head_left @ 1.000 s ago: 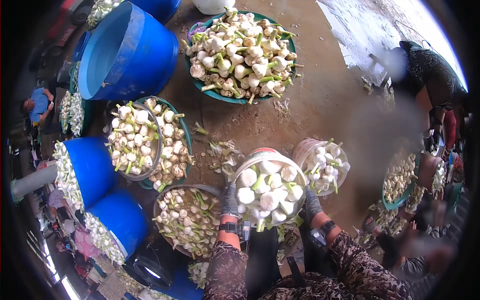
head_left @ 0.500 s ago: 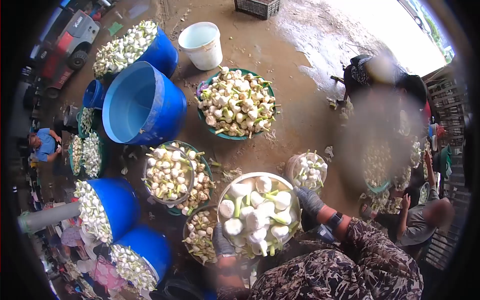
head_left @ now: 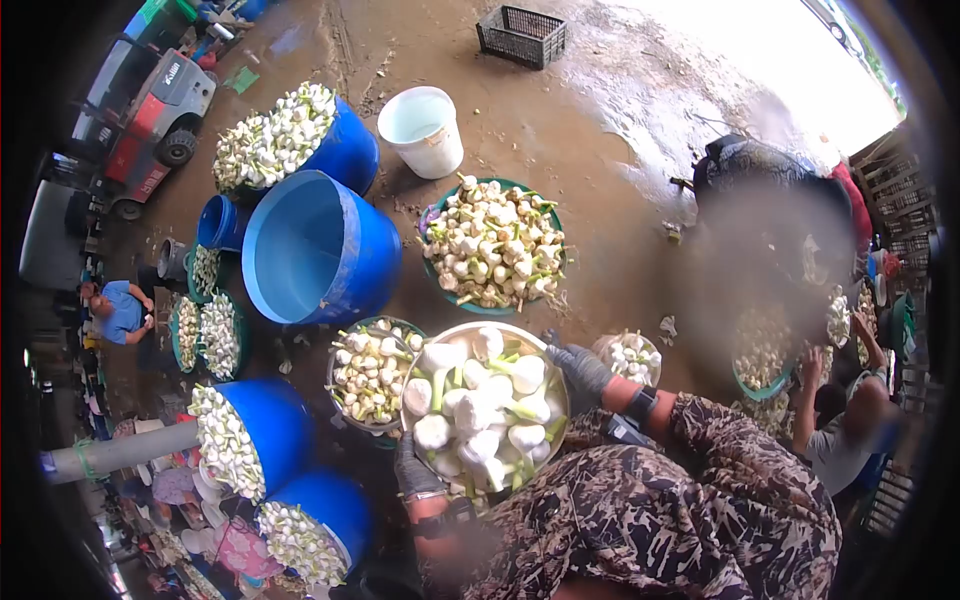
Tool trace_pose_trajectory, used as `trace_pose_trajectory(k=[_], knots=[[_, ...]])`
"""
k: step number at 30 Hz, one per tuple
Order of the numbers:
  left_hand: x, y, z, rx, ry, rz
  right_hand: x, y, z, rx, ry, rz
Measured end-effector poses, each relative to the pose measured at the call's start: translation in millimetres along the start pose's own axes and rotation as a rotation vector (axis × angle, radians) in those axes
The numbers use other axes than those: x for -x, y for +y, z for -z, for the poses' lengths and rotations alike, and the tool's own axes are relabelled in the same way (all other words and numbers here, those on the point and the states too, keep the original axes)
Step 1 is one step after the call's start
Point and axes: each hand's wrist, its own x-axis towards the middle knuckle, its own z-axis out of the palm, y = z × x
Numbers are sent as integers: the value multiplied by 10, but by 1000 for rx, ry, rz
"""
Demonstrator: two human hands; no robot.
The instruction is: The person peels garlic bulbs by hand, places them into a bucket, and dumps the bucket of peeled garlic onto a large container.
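My gloved left hand (head_left: 416, 472) grips the left side of a round, pale basin (head_left: 565, 405). On the far right side of the rim is my gloved right hand (head_left: 580, 370), also closed on it. Large white garlic bulbs (head_left: 483, 400) with short green stems fill this basin, which is held up in front of my lap. Just beyond its left edge stands a tub of smaller garlic bulbs (head_left: 370, 375), partly covered by the basin. A small bucket of trimmed garlic (head_left: 632, 357) is beside my right hand.
A green tub heaped with garlic (head_left: 495, 245) stands ahead. To its left are a large blue tub (head_left: 350, 250), a white bucket (head_left: 440, 155) and several blue tubs of garlic. A black crate (head_left: 522, 38) and a forklift (head_left: 150, 125) are farther off. People sit at both sides.
Both hands have carried the basin of garlic leftward, toward the tubs on the left. The view has tilted, so the surroundings appear lower and farther right.
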Motion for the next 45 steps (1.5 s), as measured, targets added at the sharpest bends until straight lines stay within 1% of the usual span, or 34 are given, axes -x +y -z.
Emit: trace_pose_trajectory(k=[1,2,3,4,5,6,7,9,11,13,14,15,16,17,19,20,22,23,25,26,27,29,30,31,34,36,37,38,39,41,42,43,44,45], knots=[[-55,78,-146,-34,74,-43,-249,11,24,2,3,-72],[-84,273,-320,32,80,13,-414,118,10,-45,-49,-40],[-163,315,-312,17,89,19,-549,129,8,-92,-103,-11],[-383,337,-315,12,74,-13,-721,111,97,12,-60,129],[-502,315,-349,6,64,-31,-731,-166,243,39,-82,70],[-354,486,-688,51,74,9,-737,-467,394,67,-106,12],[-295,628,-928,28,-22,16,-811,-641,505,75,-108,3],[-559,676,-1054,7,51,8,-979,-905,653,-48,-75,-243],[-672,767,-1268,19,38,8,-1159,-920,746,-118,5,-188],[-638,935,-1678,-8,26,7,-1322,-935,930,-100,59,-45],[-742,977,-1755,53,-128,-6,-1404,-978,1028,-110,31,-86],[-944,1017,-1844,36,-200,24,-1515,-875,1080,-66,83,-97],[-918,1092,-2037,-29,-230,-51,-1676,-640,1082,-155,116,-105],[-765,1278,-2445,61,-358,27,-1644,-798,1139,-154,265,60],[-1026,1281,-2887,17,-407,53,-1664,-898,1411,-42,264,-60],[-1158,1260,-3149,-13,-421,54,-1722,-851,1505,-43,300,-44],[-1349,1229,-3676,-62,-457,71,-1844,-672,1738,-282,249,-140],[-1416,1216,-3924,-82,-474,80,-1865,-620,1832,-293,271,-129],[-1533,1176,-4451,-121,-503,92,-1922,-620,2168,-439,260,-155],[-1602,1116,-4698,-130,-511,97,-1918,-677,2386,-399,251,-198],[-1652,1049,-4910,-140,-514,103,-1988,-696,2610,-395,254,-197],[-1731,926,-5231,-154,-492,105,-2192,-571,2935,-105,189,-80],[-1766,871,-5354,-152,-472,104,-2530,-234,3212,-111,304,68],[-1760,817,-5418,-145,-428,96,-2641,-174,3442,-82,303,58],[-1923,453,-5670,-164,-286,67,-2673,-379,4195,-231,265,-98],[-2280,131,-5849,-266,-285,-18,-2656,-630,4685,-415,262,-155],[-2248,174,-6096,-347,-261,-16,-2693,-817,4916,-499,264,-169],[-2278,148,-6195,-352,-233,-7,-2718,-883,4968,-583,307,-197],[-2389,78,-6291,-398,-254,-79,-2857,-760,5158,-548,280,-103],[-2781,-85,-6401,-501,-269,-155,-2901,-1360,5385,-583,268,-256],[-2663,103,-6650,-524,-225,-121,-3089,-1375,5481,-666,264,-254],[-2555,280,-6894,-545,-182,-86,-3298,-1311,5588,-647,242,-254],[-2548,417,-7060,-513,-189,-119,-3531,-1217,5698,-723,208,-274],[-2584,470,-7092,-482,-193,-151,-3676,-1313,5695,-796,175,-297]])
